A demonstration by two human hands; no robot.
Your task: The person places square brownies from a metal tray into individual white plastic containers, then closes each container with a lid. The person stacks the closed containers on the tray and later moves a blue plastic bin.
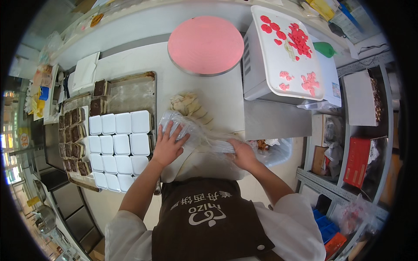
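Observation:
A crinkled clear plastic bag (198,134) lies at the front of the worktop, with ridged clear plastic showing through it. My left hand (170,145) rests on its left end, fingers spread. At the other end, my right hand (244,154) is closed around the plastic; the fingertips are partly hidden. Just behind the bag is a bunched beige cloth (187,103). Left of my left hand, several white rounded-corner containers (123,145) stand in close rows. Beside these, dark-topped layered cake pieces (77,130) sit on a tray.
A metal baking tray (133,93) lies behind the white containers. A round pink board (206,45) stands at the back. To the right, a white tray (261,43) with red and pink cut-outs sits on a boxy appliance (254,71). Grey shelving (324,185) holds boxes farther right.

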